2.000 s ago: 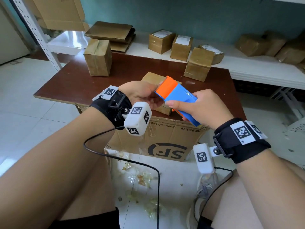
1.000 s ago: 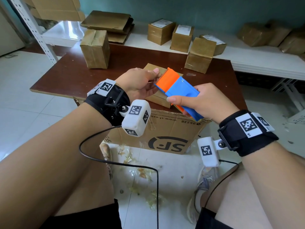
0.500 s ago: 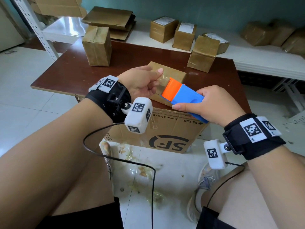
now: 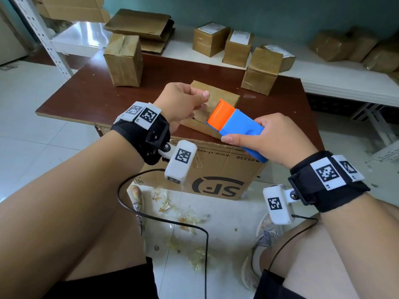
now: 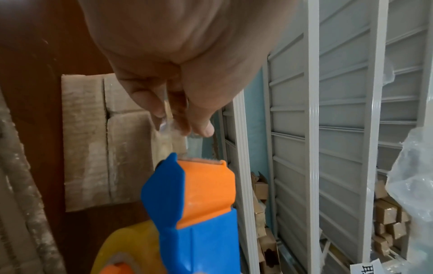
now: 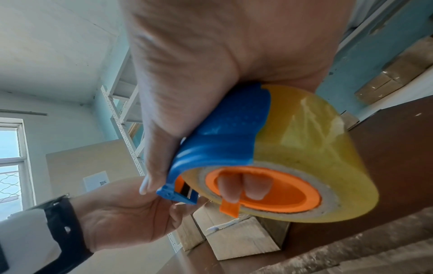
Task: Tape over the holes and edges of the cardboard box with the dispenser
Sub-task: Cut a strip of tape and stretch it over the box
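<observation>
The brown surface (image 4: 90, 91) carries four cardboard boxes. The tallest box (image 4: 123, 60) stands near its far left corner; another box (image 4: 261, 71) stands at the far right edge. A flat box (image 4: 216, 93), the one being taped, lies near the front edge, about midway along it, partly hidden behind both hands. Below the front edge a big printed carton (image 4: 216, 175) sits on the floor, with scraps of tape scattered on the tiles before it.

The right hand (image 4: 278, 141) grips the blue and orange dispenser (image 4: 235, 124) above the flat box, thumb along its side and fingers (image 6: 234, 189) curled through the orange core of the yellowish tape roll (image 6: 311, 148). The orange cutter end points toward the left hand (image 4: 181, 102), which is held just beside it over the box and pinches the free end of clear tape (image 5: 169, 128) between thumb and fingertips, a short strip drawn out from the cutter.
</observation>
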A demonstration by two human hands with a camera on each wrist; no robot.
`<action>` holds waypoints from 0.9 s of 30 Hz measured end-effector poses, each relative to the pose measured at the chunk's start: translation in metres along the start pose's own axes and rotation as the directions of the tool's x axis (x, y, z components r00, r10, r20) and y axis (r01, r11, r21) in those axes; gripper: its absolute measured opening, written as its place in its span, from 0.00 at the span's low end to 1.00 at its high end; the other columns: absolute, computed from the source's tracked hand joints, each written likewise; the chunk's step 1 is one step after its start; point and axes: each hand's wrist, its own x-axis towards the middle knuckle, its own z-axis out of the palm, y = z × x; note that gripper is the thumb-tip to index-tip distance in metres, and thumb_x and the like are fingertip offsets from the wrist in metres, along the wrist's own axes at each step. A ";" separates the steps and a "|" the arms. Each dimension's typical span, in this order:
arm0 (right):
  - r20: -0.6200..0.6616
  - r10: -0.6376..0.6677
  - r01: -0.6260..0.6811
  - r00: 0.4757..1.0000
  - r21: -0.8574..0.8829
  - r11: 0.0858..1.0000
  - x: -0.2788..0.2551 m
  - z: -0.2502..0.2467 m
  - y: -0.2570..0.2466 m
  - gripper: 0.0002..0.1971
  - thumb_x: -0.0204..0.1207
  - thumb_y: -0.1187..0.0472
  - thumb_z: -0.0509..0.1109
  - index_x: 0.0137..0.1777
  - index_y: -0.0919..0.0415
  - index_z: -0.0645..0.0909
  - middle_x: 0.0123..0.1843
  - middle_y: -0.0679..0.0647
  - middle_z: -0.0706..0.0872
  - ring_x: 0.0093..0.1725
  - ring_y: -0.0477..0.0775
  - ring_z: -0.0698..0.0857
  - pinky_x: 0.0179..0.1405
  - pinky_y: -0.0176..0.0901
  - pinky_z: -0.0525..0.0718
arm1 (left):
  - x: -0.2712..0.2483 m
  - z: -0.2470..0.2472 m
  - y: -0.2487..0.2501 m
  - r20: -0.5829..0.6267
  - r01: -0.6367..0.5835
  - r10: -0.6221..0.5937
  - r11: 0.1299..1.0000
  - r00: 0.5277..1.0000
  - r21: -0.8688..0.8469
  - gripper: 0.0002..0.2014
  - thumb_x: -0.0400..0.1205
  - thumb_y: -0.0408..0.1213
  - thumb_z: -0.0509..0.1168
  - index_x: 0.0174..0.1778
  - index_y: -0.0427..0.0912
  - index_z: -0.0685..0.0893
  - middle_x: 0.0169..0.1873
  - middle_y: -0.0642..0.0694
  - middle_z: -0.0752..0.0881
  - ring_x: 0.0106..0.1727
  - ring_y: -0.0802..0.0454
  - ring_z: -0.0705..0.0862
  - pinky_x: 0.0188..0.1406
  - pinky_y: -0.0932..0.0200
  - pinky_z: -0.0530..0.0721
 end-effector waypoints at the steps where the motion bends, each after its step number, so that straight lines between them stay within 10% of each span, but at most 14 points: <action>1: -0.002 -0.002 0.002 1.000 0.014 1.000 0.001 0.001 0.002 0.43 0.59 0.18 0.75 0.29 0.62 0.70 0.25 0.61 0.74 0.22 0.49 0.70 0.27 0.43 0.66 | 0.001 -0.001 0.000 -0.001 -0.019 0.019 0.999 1.000 0.030 0.08 0.87 0.42 0.75 0.45 0.43 0.91 0.38 0.52 0.92 0.38 0.59 0.85 0.31 0.67 0.81; 6: -0.012 -0.001 0.003 1.000 0.132 0.991 0.003 0.007 0.009 0.50 0.64 0.14 0.70 0.33 0.70 0.73 0.32 0.71 0.83 0.27 0.67 0.77 0.30 0.51 0.71 | 0.000 -0.004 0.002 0.034 -0.066 0.068 0.996 0.997 -0.055 0.08 0.88 0.37 0.75 0.44 0.40 0.88 0.35 0.46 0.91 0.35 0.56 0.88 0.30 0.66 0.81; 9: -0.078 0.000 0.014 0.997 0.186 0.982 0.004 0.009 0.004 0.44 0.73 0.17 0.63 0.29 0.62 0.63 0.26 0.66 0.67 0.26 0.57 0.65 0.29 0.49 0.61 | -0.001 -0.006 0.003 -0.019 -0.129 0.128 0.991 0.992 -0.048 0.07 0.88 0.35 0.75 0.44 0.39 0.89 0.35 0.46 0.90 0.34 0.58 0.88 0.31 0.71 0.80; 15: -0.082 -0.016 0.030 0.997 0.167 0.986 0.007 0.015 0.013 0.54 0.62 0.11 0.68 0.34 0.73 0.75 0.33 0.71 0.84 0.26 0.58 0.74 0.29 0.51 0.69 | -0.003 -0.012 0.003 -0.049 -0.145 0.142 0.988 0.989 -0.057 0.06 0.87 0.33 0.74 0.45 0.38 0.90 0.39 0.42 0.90 0.33 0.58 0.89 0.36 0.74 0.82; 21: -0.099 -0.018 0.031 0.995 0.141 0.990 0.009 0.013 0.021 0.47 0.62 0.16 0.75 0.30 0.66 0.70 0.25 0.61 0.71 0.23 0.51 0.69 0.27 0.48 0.64 | -0.002 -0.012 0.001 -0.018 -0.135 0.134 0.990 0.991 -0.035 0.06 0.86 0.36 0.76 0.44 0.41 0.92 0.35 0.49 0.92 0.38 0.57 0.93 0.61 0.57 0.87; 27: -0.117 0.036 -0.032 0.993 0.041 0.999 0.010 0.010 0.045 0.51 0.56 0.11 0.69 0.30 0.67 0.68 0.25 0.57 0.67 0.25 0.54 0.68 0.29 0.52 0.65 | 0.009 -0.045 0.008 -0.183 -0.056 0.046 0.997 0.982 -0.049 0.07 0.86 0.45 0.77 0.51 0.46 0.95 0.40 0.47 0.95 0.35 0.60 0.87 0.41 0.62 0.80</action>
